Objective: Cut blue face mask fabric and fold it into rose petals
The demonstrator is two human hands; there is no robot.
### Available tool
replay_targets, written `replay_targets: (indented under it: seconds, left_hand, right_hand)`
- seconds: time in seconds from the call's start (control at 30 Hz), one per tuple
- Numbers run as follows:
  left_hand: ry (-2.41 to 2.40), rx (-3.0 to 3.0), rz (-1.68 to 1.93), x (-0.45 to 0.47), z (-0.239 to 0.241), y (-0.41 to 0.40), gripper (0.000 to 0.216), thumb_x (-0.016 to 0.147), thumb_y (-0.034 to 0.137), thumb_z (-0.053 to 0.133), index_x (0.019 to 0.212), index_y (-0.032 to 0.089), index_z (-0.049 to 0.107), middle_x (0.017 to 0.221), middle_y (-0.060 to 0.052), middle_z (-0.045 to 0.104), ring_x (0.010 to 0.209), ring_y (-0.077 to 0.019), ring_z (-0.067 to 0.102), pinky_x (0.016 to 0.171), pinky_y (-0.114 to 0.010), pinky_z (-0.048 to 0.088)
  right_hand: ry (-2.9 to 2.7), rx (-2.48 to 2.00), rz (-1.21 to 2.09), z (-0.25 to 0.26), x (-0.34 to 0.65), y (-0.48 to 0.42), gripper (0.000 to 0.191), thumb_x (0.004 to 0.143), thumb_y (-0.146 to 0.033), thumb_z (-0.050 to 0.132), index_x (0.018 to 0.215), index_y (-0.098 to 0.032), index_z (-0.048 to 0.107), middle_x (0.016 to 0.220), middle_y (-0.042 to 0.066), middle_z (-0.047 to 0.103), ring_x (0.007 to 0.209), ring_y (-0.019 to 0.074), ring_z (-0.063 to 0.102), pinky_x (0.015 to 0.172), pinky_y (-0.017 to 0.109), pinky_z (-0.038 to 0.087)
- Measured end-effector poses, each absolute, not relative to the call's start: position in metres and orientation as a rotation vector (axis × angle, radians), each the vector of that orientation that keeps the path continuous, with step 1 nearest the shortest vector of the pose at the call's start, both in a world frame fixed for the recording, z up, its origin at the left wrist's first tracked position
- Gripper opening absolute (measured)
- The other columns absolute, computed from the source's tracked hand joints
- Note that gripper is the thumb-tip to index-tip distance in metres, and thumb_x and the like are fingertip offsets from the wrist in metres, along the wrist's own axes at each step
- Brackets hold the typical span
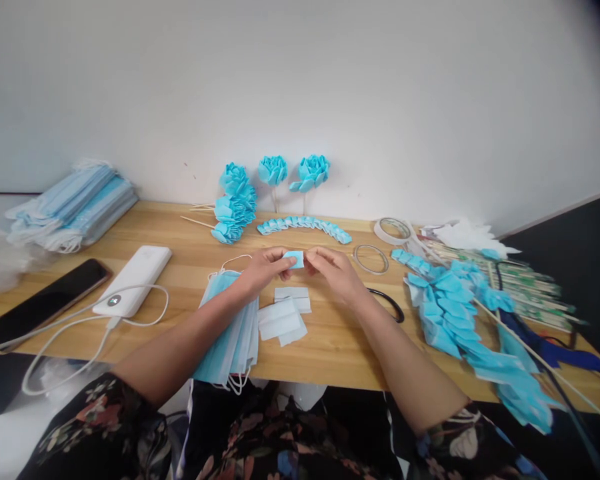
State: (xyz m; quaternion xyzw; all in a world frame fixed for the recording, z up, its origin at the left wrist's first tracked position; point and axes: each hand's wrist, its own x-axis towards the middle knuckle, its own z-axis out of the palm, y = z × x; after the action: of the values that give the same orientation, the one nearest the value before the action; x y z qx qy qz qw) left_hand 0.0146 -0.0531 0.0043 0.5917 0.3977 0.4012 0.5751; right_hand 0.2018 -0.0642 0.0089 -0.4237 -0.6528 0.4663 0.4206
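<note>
Blue nonwoven cloth, cut to a small square [295, 259], is pinched between both hands. The left hand [264, 269] closes thumb and forefinger on its left edge. The right hand [334, 270] does the same on the right edge, with the other fingers loosely curled. The square is held just above the bench [330, 347], well to the right of the white power bank [134, 280].

It looks almost weightless, soft and limp, with a slightly fuzzy, grippy surface. It should fold and crease easily and is unlikely to break, though a loose hold would let it flop or drift. The edges or corners, taken with the fingertips, seem the best places to hold it.

Right of the power bank, under the hands, lie flat white strips [286, 315] of the same soft stuff. A fanned stack of pleated face masks [230, 337] lies beneath the left forearm.

Behind and to the right of the power bank are three ruffled blue flowers [273, 170] on thin sticks and a curved row of folded petals [305, 227]. Far to its right are two tape rolls [393, 230] and a heap of blue petals [445, 303] beside wooden skewers.

Just left of the power bank is a dark, glossy phone [45, 300]. Behind it on the left sits a pile of masks [75, 207].
</note>
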Motion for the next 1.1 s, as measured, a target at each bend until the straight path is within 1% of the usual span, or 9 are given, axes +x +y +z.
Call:
replay_targets:
  seconds: [0.17, 0.3, 0.43, 0.5, 0.57, 0.63, 0.73, 0.83, 1.1]
  left_hand:
    - [0.954, 1.395, 0.954, 0.0148, 0.0059, -0.0536, 0.034, 0.071, 0.046, 0.069, 0.063, 0.015, 0.059, 0.058, 0.0, 0.059, 0.056, -0.0103, 0.052, 0.061, -0.025, 0.043]
    - [0.947, 1.38, 0.97, 0.0152, 0.0032, -0.0522, 0.035, 0.07, 0.047, 0.07, 0.063, 0.015, 0.059, 0.058, 0.001, 0.059, 0.056, -0.0101, 0.052, 0.06, -0.025, 0.043]
    - [0.928, 1.356, 0.973, 0.0155, -0.0001, -0.0511, 0.037, 0.069, 0.05, 0.071, 0.063, 0.015, 0.059, 0.057, 0.0, 0.059, 0.055, -0.0101, 0.052, 0.06, -0.025, 0.042]
    - [0.921, 1.352, 0.983, 0.0154, -0.0003, -0.0511, 0.037, 0.069, 0.05, 0.071, 0.063, 0.015, 0.059, 0.057, 0.0, 0.059, 0.055, -0.0101, 0.052, 0.06, -0.025, 0.042]
    - [0.919, 1.344, 1.003, 0.0149, 0.0005, -0.0511, 0.037, 0.07, 0.05, 0.071, 0.063, 0.015, 0.059, 0.057, 0.0, 0.059, 0.055, -0.0101, 0.052, 0.059, -0.025, 0.042]
    - [0.922, 1.337, 1.027, 0.0144, 0.0016, -0.0506, 0.037, 0.07, 0.05, 0.071, 0.064, 0.015, 0.059, 0.057, 0.0, 0.059, 0.055, -0.0101, 0.052, 0.059, -0.025, 0.043]
    - [0.933, 1.318, 1.061, 0.0136, 0.0028, -0.0489, 0.038, 0.068, 0.051, 0.071, 0.064, 0.015, 0.059, 0.057, 0.0, 0.059, 0.055, -0.0103, 0.052, 0.059, -0.025, 0.043]
    - [0.947, 1.303, 1.075, 0.0132, 0.0029, -0.0474, 0.038, 0.067, 0.051, 0.072, 0.065, 0.015, 0.059, 0.057, 0.001, 0.058, 0.054, -0.0101, 0.051, 0.058, -0.025, 0.042]
    - [0.934, 1.375, 1.052, 0.0146, -0.0025, -0.0475, 0.038, 0.07, 0.05, 0.07, 0.061, 0.016, 0.057, 0.056, 0.001, 0.057, 0.055, -0.01, 0.05, 0.059, -0.025, 0.042]
  right_hand:
    - [-1.673, -1.111, 1.099, 0.0071, 0.2002, -0.0628, 0.017, 0.083, -0.035, 0.061, 0.078, -0.019, 0.061, 0.07, -0.003, 0.055, 0.065, 0.0122, 0.049, 0.063, 0.026, 0.038]
    - [-1.677, -1.099, 1.087, 0.0029, 0.1996, -0.0616, 0.017, 0.083, -0.034, 0.061, 0.076, -0.019, 0.059, 0.068, -0.003, 0.053, 0.063, 0.0115, 0.046, 0.062, 0.026, 0.036]
    - [-1.683, -1.092, 1.088, 0.003, 0.1999, -0.0611, 0.017, 0.082, -0.034, 0.061, 0.075, -0.018, 0.06, 0.07, -0.003, 0.056, 0.065, 0.0118, 0.049, 0.064, 0.026, 0.038]
    - [-1.659, -1.085, 1.105, 0.0032, 0.2002, -0.0604, 0.016, 0.082, -0.034, 0.061, 0.081, -0.019, 0.061, 0.072, -0.002, 0.059, 0.066, 0.0129, 0.052, 0.065, 0.027, 0.041]
    - [-1.606, -1.077, 1.117, 0.0029, 0.2007, -0.0595, 0.019, 0.082, -0.035, 0.06, 0.092, -0.019, 0.061, 0.075, -0.001, 0.062, 0.07, 0.0145, 0.056, 0.068, 0.028, 0.044]
    - [-1.573, -1.073, 1.093, 0.0025, 0.2011, -0.059, 0.021, 0.083, -0.036, 0.06, 0.097, -0.02, 0.06, 0.077, 0.0, 0.064, 0.073, 0.0158, 0.059, 0.07, 0.03, 0.046]
    - [-1.618, -1.087, 0.996, 0.0032, 0.2001, -0.0599, 0.016, 0.083, -0.035, 0.059, 0.09, -0.02, 0.061, 0.079, 0.001, 0.065, 0.076, 0.016, 0.06, 0.07, 0.029, 0.046]
    - [-1.675, -1.112, 0.917, 0.0055, 0.1968, -0.0626, 0.014, 0.082, -0.035, 0.059, 0.083, -0.02, 0.061, 0.079, 0.002, 0.065, 0.073, 0.0155, 0.059, 0.068, 0.028, 0.046]
    - [-1.713, -1.146, 0.823, 0.0038, 0.1933, -0.0634, 0.016, 0.082, -0.035, 0.06, 0.076, -0.02, 0.059, 0.073, 0.0, 0.062, 0.066, 0.014, 0.056, 0.064, 0.027, 0.044]
